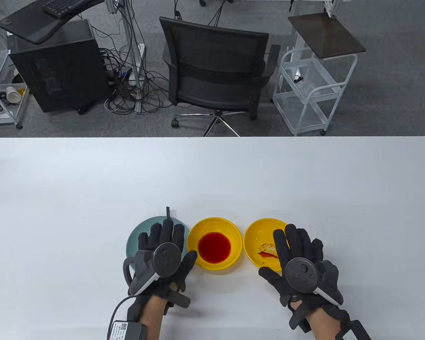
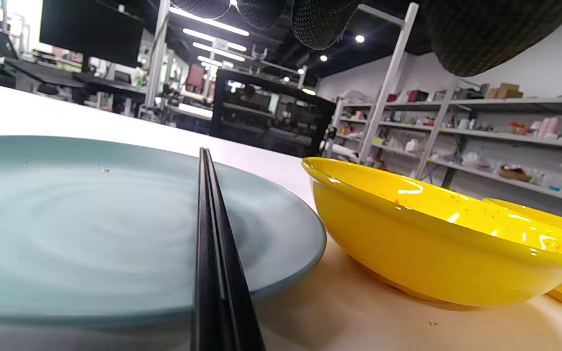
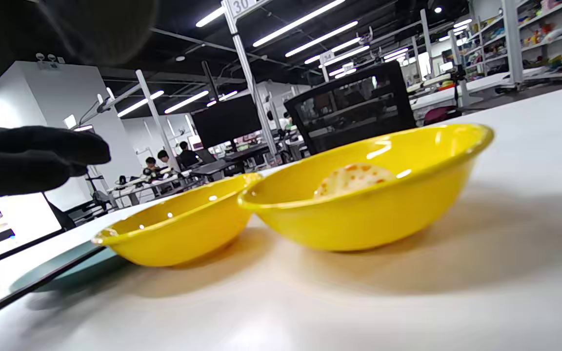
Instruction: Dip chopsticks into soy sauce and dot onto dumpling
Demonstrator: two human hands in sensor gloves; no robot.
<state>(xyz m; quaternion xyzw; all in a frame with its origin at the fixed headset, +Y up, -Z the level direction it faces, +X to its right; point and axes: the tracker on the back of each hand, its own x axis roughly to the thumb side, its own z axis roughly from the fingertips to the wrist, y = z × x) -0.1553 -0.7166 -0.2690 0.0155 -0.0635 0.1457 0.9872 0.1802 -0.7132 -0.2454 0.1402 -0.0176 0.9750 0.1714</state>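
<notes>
A white worktop (image 1: 212,170) stands in a lab, with a black mesh chair (image 1: 216,67), a white cart (image 1: 313,85) and a black cabinet (image 1: 58,67) on the grey floor beyond its far edge. Three dishes sit in a row near the front edge: a teal plate (image 1: 134,241) on the left, a yellow sauce bowl (image 1: 214,243) of red liquid in the middle and a yellow bowl (image 1: 260,233) on the right, the two bowls almost touching. The dumpling (image 1: 266,249), pale with red marks, lies in the right bowl. The black chopsticks (image 2: 215,253) lie side by side across the plate, their far tips (image 1: 168,211) poking past its far rim onto the worktop. The left hand (image 1: 162,248) hovers flat over the plate and chopsticks, fingers spread and open, gripping nothing. The right hand (image 1: 299,258) is likewise open with fingers extended, over the near right part of the dumpling's bowl, holding nothing
</notes>
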